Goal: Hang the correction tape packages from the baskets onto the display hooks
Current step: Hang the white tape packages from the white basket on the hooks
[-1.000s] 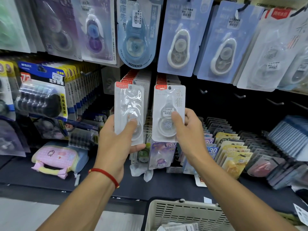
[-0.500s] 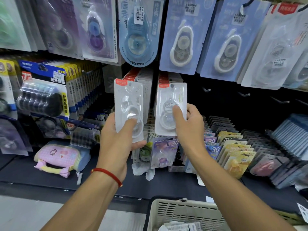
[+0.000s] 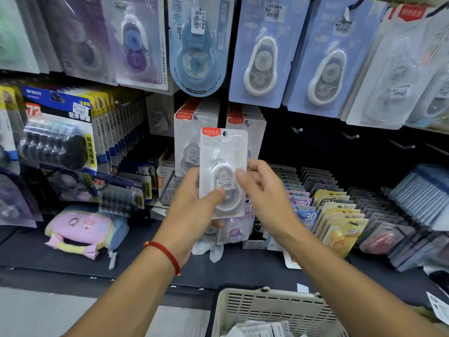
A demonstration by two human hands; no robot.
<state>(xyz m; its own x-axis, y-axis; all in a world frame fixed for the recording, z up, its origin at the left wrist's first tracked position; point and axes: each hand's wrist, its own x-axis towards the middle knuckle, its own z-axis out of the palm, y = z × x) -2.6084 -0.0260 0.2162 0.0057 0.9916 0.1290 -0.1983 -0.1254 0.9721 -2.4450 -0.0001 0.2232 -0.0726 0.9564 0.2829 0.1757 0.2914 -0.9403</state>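
Item: correction tape package (image 3: 223, 171), held upright just in front of the hung rows.
Left hand (image 3: 194, 210): grips lower left edge, thumb on blister.
Right hand (image 3: 264, 198): pinches right edge.
Handling: likely light, stiff card, slick blister; hold edges, keep hang hole clear.

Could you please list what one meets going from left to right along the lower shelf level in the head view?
Pink pencil case → left hand → white correction tape package, gripped by both hands → right hand → yellow correction tape packages → pink packages.
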